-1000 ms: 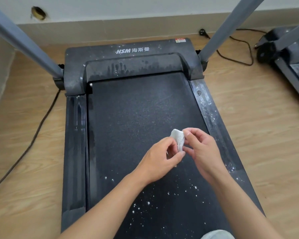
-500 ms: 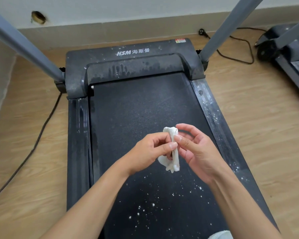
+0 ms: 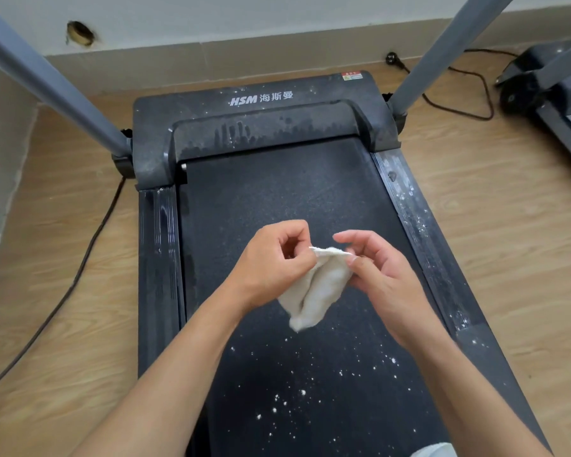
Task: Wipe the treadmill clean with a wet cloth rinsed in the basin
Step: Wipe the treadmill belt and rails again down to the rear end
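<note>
The white cloth [image 3: 317, 291] hangs limp above the middle of the treadmill belt [image 3: 277, 192]. The left hand [image 3: 274, 265] pinches its top edge at 10 o'clock and the right hand [image 3: 383, 278] at 2 o'clock, fingers [image 3: 360, 263] clamped on the fabric. It looks soft, light and floppy, best taken by the corners. White specks [image 3: 297, 394] lie at 6 o'clock.

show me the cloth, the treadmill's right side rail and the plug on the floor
cloth [image 3: 317, 291]: head view, on its hanging lower fold
right side rail [image 3: 416, 222]: head view, on its dusty upper stretch
plug [image 3: 392, 57]: head view, on the black plug body by the skirting
</note>
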`<action>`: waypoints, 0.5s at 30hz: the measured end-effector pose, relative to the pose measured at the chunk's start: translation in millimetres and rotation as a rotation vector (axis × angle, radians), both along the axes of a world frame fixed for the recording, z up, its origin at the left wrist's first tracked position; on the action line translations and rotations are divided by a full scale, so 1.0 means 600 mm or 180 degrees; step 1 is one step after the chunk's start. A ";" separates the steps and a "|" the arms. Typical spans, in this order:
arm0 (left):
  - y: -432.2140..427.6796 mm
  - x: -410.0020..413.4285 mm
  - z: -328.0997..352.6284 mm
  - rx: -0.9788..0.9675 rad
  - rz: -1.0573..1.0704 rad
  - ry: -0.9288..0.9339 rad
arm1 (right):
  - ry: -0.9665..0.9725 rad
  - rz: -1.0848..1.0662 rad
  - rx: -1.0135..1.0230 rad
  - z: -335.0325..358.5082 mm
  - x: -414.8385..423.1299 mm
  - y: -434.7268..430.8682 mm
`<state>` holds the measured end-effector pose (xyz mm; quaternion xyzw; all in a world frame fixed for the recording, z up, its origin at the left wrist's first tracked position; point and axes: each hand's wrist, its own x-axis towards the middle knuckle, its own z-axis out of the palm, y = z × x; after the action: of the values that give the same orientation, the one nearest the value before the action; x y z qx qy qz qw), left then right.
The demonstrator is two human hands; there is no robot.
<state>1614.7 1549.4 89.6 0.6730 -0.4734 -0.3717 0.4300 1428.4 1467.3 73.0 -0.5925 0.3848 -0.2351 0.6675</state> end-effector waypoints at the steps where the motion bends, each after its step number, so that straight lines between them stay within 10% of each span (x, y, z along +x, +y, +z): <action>1: -0.001 0.001 0.001 -0.0020 -0.0009 -0.0112 | 0.0115 -0.0017 -0.0061 -0.003 0.003 0.005; 15: 0.025 0.053 -0.010 0.1147 -0.1231 0.0083 | 0.1598 0.1296 -0.0986 0.009 -0.006 -0.009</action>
<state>1646.8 1564.7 83.5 0.6308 -0.5138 -0.5339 0.2302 1424.8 1462.1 78.4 -0.7905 0.3707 0.0000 0.4876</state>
